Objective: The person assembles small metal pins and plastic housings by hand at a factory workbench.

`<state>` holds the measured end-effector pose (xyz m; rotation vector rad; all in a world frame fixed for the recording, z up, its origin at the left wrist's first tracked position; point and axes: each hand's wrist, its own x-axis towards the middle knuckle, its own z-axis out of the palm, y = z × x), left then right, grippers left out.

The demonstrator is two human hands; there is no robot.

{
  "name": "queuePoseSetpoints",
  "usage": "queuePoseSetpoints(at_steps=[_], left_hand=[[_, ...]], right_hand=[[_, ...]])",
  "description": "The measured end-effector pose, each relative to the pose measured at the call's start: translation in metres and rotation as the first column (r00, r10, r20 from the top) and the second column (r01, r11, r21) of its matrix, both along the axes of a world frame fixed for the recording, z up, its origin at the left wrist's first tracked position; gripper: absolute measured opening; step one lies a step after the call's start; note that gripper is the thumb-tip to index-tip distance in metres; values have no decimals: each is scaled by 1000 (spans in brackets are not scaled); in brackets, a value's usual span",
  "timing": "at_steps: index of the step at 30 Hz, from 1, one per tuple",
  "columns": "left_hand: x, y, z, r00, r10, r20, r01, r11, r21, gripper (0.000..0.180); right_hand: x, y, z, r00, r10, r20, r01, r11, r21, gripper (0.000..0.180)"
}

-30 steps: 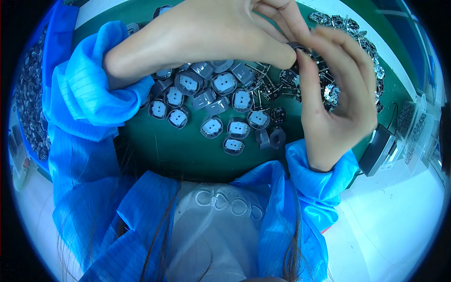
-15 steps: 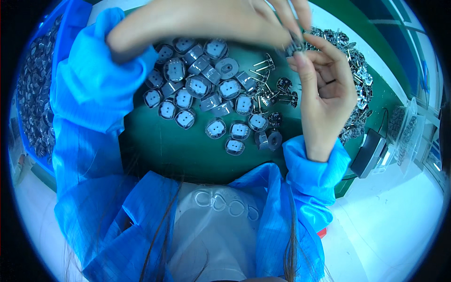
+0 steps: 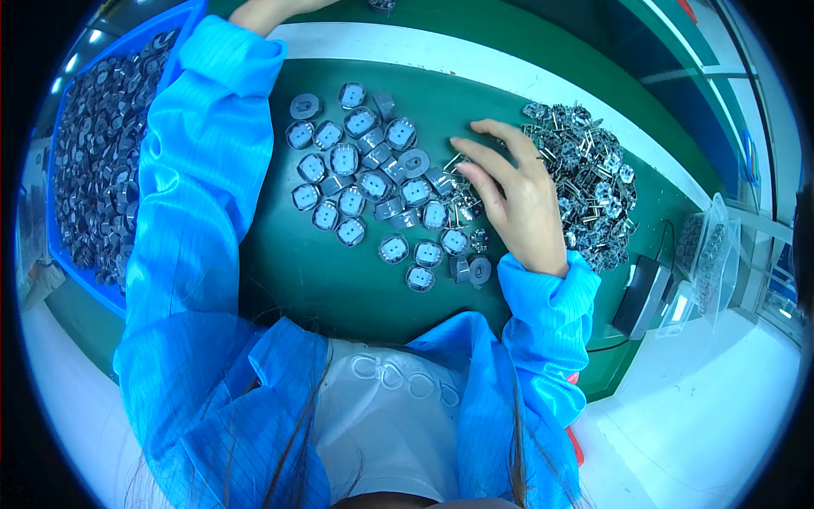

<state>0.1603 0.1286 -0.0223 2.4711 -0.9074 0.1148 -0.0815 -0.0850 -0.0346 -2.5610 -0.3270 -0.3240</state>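
My left hand (image 3: 275,8) reaches to the far edge of the view; only its wrist and back show, and the fingers lie outside the picture. My right hand (image 3: 527,204) hovers over the bench, thumb and fingers apart, with nothing visible between them. Beneath its fingertips lies a small cluster of metal-pinned parts (image 3: 460,208). Left of it, grey round housings with pale-blue centres (image 3: 343,159) are spread over the green mat (image 3: 297,263). Some housings rest on their sides, others face up.
A heap of small metal-pinned parts (image 3: 589,182) sits to the right. The blue bin (image 3: 191,34) at left is full of grey pieces. A black box with a cable (image 3: 642,297) and clear plastic trays (image 3: 721,254) stand at the right. A white strip (image 3: 398,44) crosses behind.
My hands have parted: the left has moved to the far edge, while the right has come nearer and opened. The small part held between them is no longer visible there. The view has shifted.
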Motion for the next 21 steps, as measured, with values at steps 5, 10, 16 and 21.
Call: queuePoseSetpoints(at_steps=[5, 10, 16, 21], left_hand=[[-26, 37, 17, 884, 343, -319, -42, 737, 675, 27], [-75, 27, -5, 922, -61, -381, 216, 900, 379, 33], [-112, -51, -19, 852, -469, -231, 480, 877, -10, 28], [-121, -76, -16, 685, -658, -313, 658, 743, -123, 26]], right_hand=[[0, -6, 1, 998, 70, -2, -70, 998, 2, 17], [-7, -10, 1, 997, -73, -25, 74, 996, 42, 10], [-19, -27, 12, 952, -292, -88, 280, 951, -132, 8], [-14, -33, 10, 957, -276, -83, 264, 955, -136, 12]])
